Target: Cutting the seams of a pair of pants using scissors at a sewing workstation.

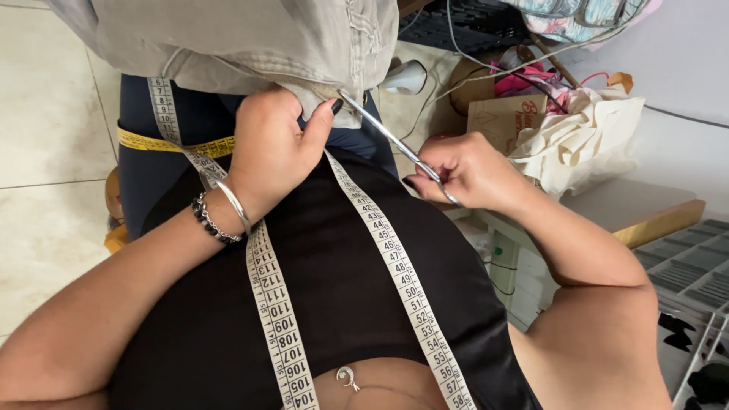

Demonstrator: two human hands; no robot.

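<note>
Scissors (395,143), slim and silver, are pointing their closed-looking tips up under the hem of a beige garment (250,42) that is hanging down from the top of the view, just above the person's chest. The right hand (471,171) is wrapping its grip around the scissor handles, fingers curled tight on them, while the left hand (273,148) is pinching a fold of the beige cloth, its grip clamped on the fabric edge with the thumb pressing right beside the blade tips. To do this step well, I judge that the left hand should be keeping the hem taut and the thumb clear of the blades, and the right hand should be working with the very tips only, so that thread rather than cloth is being caught. A white measuring tape (380,250) is draping around the person's neck and running down over the black top (334,288) in two strands, and a beaded bracelet and bangle (220,216) are sitting on the left wrist. Behind the hem, dark blue trousers (190,121) with a yellow tape (163,144) around them are showing. To the right, a cream cloth bundle (585,137) is lying by a cardboard box (505,114), with a worktop (645,209) edge beyond.
</note>
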